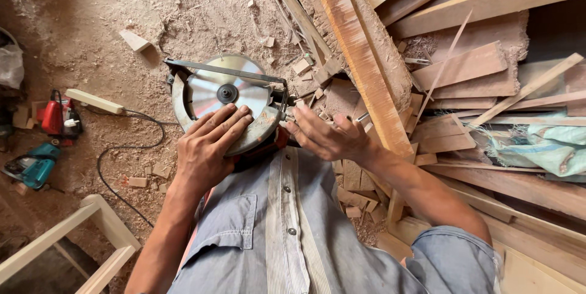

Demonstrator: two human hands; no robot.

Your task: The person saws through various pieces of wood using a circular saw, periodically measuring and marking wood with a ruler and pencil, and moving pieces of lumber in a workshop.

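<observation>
A circular saw (229, 96) with a shiny round blade and a worn metal guard is held up against my chest, blade side up. My left hand (207, 144) lies flat over the lower part of the blade guard and grips it. At the saw's right side my right hand (326, 135) has its fingers curled around a small metal tool, whose tip shows near the knuckles. The saw's body below the guard is hidden by my hands and my grey shirt.
The sawdust-covered floor (183, 7) holds wood scraps. A stack of planks and boards (488, 74) fills the right side. A red power tool (55, 116) and a teal one (33, 167) lie at the left with a black cord. A pale wooden frame (91, 233) stands at lower left.
</observation>
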